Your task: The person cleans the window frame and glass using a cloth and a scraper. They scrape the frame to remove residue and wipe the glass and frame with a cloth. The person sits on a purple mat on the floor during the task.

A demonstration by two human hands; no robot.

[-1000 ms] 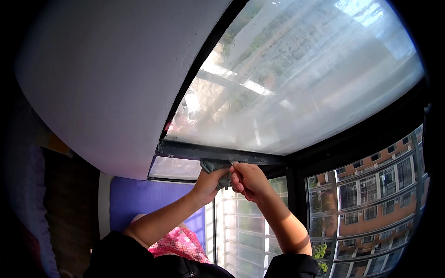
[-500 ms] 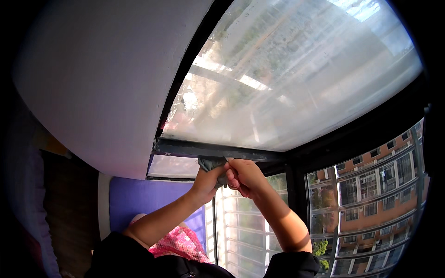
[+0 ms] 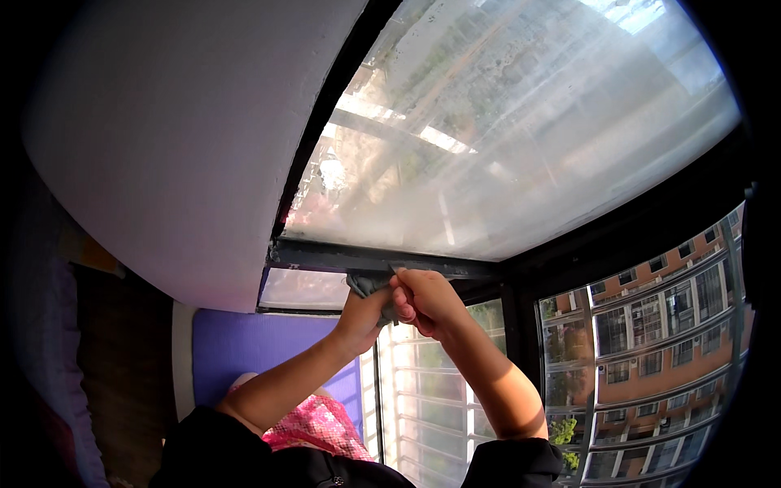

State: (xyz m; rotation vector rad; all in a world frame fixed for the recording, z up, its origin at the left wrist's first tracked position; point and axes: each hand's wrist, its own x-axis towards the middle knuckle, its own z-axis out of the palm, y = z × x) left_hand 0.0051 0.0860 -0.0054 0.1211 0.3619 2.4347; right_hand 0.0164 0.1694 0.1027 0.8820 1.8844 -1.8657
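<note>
Just below the dark window frame bar (image 3: pixel 325 256), my left hand (image 3: pixel 358 323) is closed round a crumpled grey cloth (image 3: pixel 368 285). Beside it, my right hand (image 3: pixel 425 301) has its fingers curled in a pinch, close against the cloth. A thin, dark, pointed piece sticks up from the right fingertips toward the bar; whether it is a corner of the cloth or a separate thing I cannot tell. Above both hands spreads a large window pane (image 3: pixel 504 146), hazy with streaks and smears.
A pale wall (image 3: pixel 171 146) borders the pane on the left. Below lies a purple ribbed mat (image 3: pixel 268 342), partly behind pink patterned fabric (image 3: pixel 325 427). White bars (image 3: pixel 423 407) show behind my arms. Through the glass at right stands an orange-brown building (image 3: pixel 659 350).
My right hand has shifted slightly up and left along the bar, and the pointed piece at its fingertips now shows darker and higher. My left hand stays nearly in place with the cloth.
</note>
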